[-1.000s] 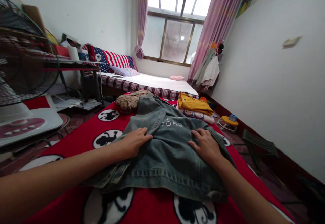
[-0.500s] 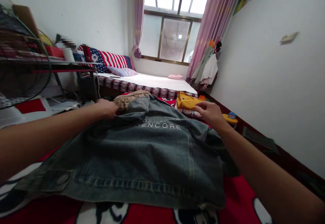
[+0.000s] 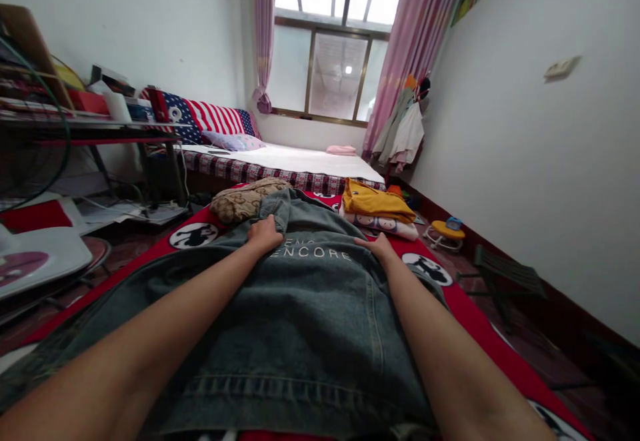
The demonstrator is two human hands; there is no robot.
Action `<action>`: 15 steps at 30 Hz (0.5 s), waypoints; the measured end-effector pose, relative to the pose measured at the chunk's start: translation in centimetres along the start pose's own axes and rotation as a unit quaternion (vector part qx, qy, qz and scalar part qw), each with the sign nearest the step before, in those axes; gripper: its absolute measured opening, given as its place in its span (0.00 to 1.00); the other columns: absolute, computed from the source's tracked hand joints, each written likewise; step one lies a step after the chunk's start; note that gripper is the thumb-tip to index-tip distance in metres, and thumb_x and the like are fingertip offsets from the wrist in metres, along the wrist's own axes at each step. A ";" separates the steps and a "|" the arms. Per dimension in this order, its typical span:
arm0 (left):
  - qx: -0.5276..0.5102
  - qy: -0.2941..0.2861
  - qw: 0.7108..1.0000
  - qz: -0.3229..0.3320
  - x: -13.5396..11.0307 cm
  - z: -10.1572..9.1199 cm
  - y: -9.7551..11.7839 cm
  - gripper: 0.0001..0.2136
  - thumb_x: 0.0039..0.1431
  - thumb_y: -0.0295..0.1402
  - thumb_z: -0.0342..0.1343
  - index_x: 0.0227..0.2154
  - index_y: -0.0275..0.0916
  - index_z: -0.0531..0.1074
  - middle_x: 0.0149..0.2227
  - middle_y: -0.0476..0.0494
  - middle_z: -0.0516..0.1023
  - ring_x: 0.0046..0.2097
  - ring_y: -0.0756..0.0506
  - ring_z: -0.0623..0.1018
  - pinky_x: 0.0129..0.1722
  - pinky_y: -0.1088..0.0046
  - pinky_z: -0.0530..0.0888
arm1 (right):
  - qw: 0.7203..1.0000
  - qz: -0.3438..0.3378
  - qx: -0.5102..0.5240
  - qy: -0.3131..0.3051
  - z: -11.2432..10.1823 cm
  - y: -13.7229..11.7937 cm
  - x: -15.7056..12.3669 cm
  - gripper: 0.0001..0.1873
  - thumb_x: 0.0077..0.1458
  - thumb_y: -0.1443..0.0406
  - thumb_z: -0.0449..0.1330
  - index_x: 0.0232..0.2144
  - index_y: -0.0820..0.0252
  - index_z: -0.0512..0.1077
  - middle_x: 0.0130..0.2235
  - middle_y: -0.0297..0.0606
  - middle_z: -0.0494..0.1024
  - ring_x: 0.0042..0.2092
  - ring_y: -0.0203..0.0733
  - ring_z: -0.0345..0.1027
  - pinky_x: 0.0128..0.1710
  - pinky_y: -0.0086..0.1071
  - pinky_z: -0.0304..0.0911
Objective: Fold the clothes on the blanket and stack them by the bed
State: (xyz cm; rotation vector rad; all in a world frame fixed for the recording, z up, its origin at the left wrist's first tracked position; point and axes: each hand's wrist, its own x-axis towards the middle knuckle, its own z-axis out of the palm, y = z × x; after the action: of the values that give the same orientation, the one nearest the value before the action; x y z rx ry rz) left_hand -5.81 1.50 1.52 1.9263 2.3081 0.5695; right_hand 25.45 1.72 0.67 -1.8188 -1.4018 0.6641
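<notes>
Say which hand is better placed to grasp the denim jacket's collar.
Probably left: the left hand rests at the collar of the denim jacket; the right hand lies flat farther out on its shoulder.

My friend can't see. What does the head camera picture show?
A left hand and a right hand rest near the collar of a denim jacket spread on a red blanket. Behind it lie a folded yellow top, a brown cloth and a bed.

"ENCORE" reads in pale letters across the denim jacket [image 3: 300,307].
</notes>
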 end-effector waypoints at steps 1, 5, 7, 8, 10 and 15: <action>-0.006 0.005 1.000 0.003 -0.1 0.0 0.0 0.25 0.47 0.29 0.55 0.52 0.35 0.71 0.48 0.29 0.77 0.51 0.30 0.76 0.47 0.60 0.72 | 0.999 -0.005 0.027 -0.032 0.2 -0.1 -0.2 0.41 0.38 0.57 0.72 0.53 0.71 0.68 0.50 0.56 0.76 0.50 0.55 0.71 0.47 0.40 0.68; -0.032 0.027 0.999 0.024 -1.1 0.0 -0.5 0.18 0.49 0.26 0.50 0.43 0.38 0.76 0.45 0.37 0.79 0.48 0.35 0.77 0.45 0.65 0.73 | 0.990 -0.125 0.000 -0.066 1.2 -0.9 -2.7 0.15 0.45 0.63 0.65 0.38 0.63 0.78 0.35 0.39 0.79 0.38 0.45 0.73 0.38 0.32 0.67; -0.066 0.069 0.995 0.042 -2.1 -0.6 -1.1 0.18 0.51 0.25 0.45 0.43 0.37 0.74 0.42 0.40 0.79 0.47 0.40 0.77 0.45 0.69 0.73 | 0.953 -0.289 -0.084 0.026 1.1 -1.6 -4.8 0.12 0.49 0.65 0.61 0.38 0.58 0.78 0.35 0.36 0.77 0.39 0.42 0.71 0.39 0.31 0.64; -0.097 0.111 0.987 0.059 -2.6 -1.2 -1.4 0.19 0.53 0.24 0.43 0.44 0.36 0.73 0.42 0.42 0.79 0.46 0.42 0.77 0.46 0.71 0.72 | 0.917 -0.368 -0.130 0.079 0.8 -2.1 -5.9 0.11 0.51 0.65 0.59 0.38 0.56 0.78 0.36 0.37 0.76 0.40 0.42 0.69 0.40 0.31 0.63; -0.170 0.223 0.954 0.110 -3.1 -3.2 -1.9 0.17 0.55 0.23 0.42 0.44 0.37 0.71 0.41 0.45 0.78 0.45 0.45 0.76 0.48 0.72 0.72 | 0.847 -0.472 -0.191 0.153 -0.5 -3.7 -7.5 0.12 0.56 0.65 0.55 0.38 0.54 0.78 0.36 0.38 0.73 0.42 0.43 0.66 0.43 0.33 0.61; -0.175 0.465 0.848 0.183 0.4 -9.3 -1.8 0.14 0.56 0.19 0.44 0.42 0.34 0.70 0.42 0.42 0.74 0.48 0.45 0.72 0.53 0.67 0.68 | 0.832 -0.427 -0.238 0.262 -3.6 -9.5 -4.7 0.17 0.62 0.64 0.50 0.48 0.53 0.74 0.47 0.44 0.70 0.52 0.52 0.59 0.52 0.44 0.57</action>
State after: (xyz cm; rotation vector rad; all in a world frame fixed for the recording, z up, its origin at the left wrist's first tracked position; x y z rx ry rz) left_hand -10.38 -0.46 9.64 2.1582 1.9095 2.2016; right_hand 21.41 -2.38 10.24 -1.2981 -1.8341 -0.6545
